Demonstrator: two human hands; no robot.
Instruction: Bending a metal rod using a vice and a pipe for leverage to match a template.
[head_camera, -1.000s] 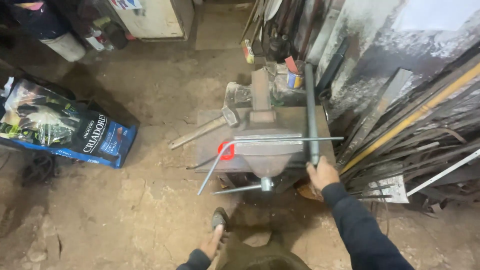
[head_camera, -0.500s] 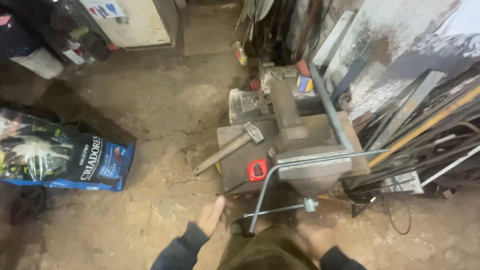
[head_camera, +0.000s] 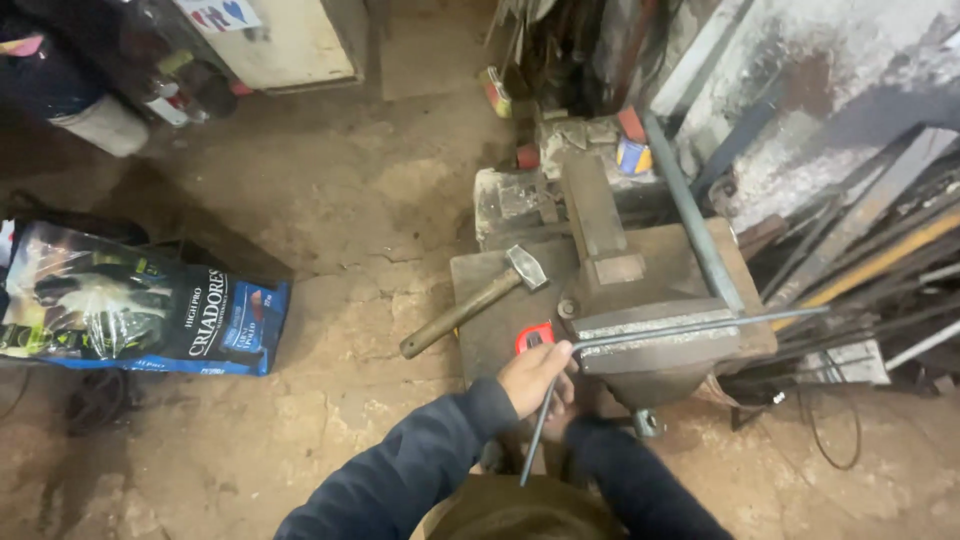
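A thin steel rod (head_camera: 690, 327) lies clamped across the jaws of a rusty bench vise (head_camera: 620, 285). It bends at the left jaw and runs down toward me. My left hand (head_camera: 533, 375) is closed around the rod right at the bend. My right hand (head_camera: 562, 418) sits just below it against the rod's lower leg. It is mostly hidden by the left hand and the dark sleeve, so its grip is unclear. A red tape measure (head_camera: 530, 334) lies beside my left knuckles.
A wooden-handled hammer (head_camera: 470, 305) lies on the metal stand (head_camera: 480, 340) left of the vise. A grey pipe (head_camera: 690, 215) rests along the vise's right side. Metal bars (head_camera: 870, 260) lean at the right wall. A dark printed bag (head_camera: 140, 315) lies on the dirt floor at left.
My right hand left the vise's right end and came in under the left. My left hand rose from low down, reached open, and closed on the rod's bend. The view moved closer.
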